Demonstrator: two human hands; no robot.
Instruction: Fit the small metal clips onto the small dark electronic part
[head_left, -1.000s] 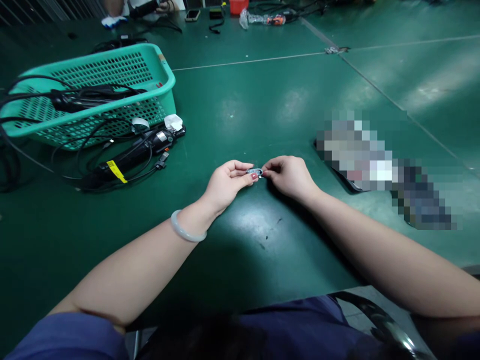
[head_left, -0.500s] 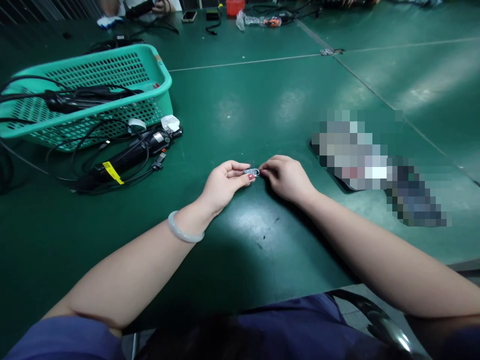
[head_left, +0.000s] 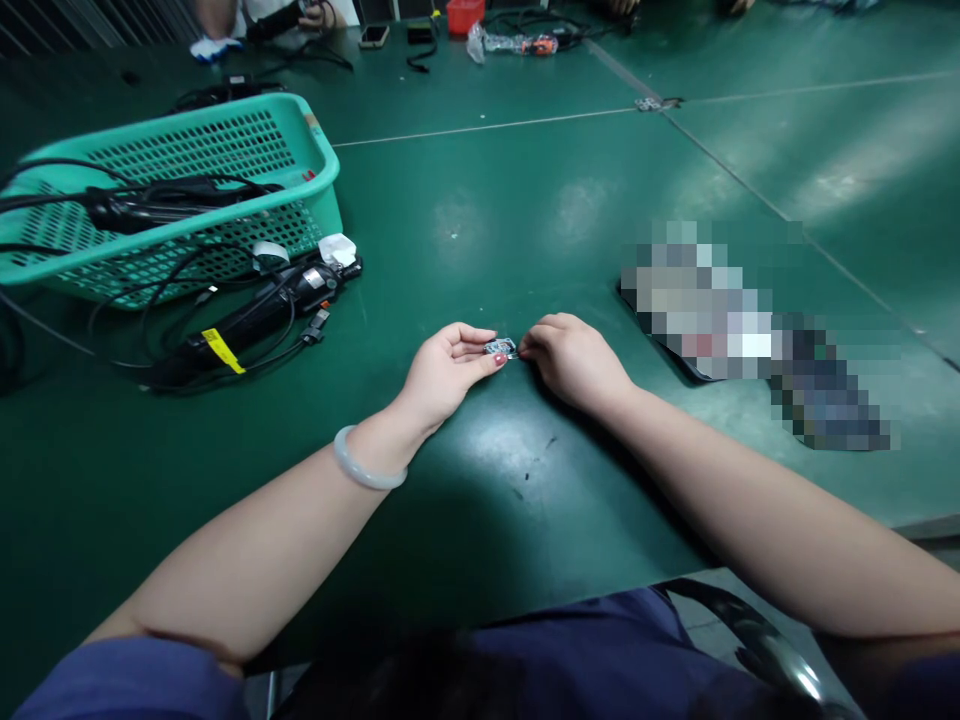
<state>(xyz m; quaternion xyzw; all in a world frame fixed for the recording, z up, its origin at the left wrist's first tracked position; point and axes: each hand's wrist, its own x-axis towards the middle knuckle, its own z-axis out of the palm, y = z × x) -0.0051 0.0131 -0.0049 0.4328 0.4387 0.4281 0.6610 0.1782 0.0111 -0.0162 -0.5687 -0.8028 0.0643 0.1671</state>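
Note:
A small metallic part point(head_left: 501, 348) with dark marks sits between both hands, just above the green table point(head_left: 480, 200). My left hand point(head_left: 448, 367) pinches its left end between thumb and fingers, palm turned up, a pale bangle on the wrist. My right hand point(head_left: 576, 356) is curled with its fingertips pressed on the part's right end. What the part is stays too small to make out.
A teal plastic basket point(head_left: 225, 150) with black cables stands at the left. A black electric screwdriver point(head_left: 262, 310) with a yellow label lies in front of it among cables. A blurred dark object point(head_left: 750, 330) lies at the right. Phones, a red box and another person's hands are at the far edge.
Both hands stay together on the small part, shifted slightly left in view; the part looks turned a little between the fingertips.

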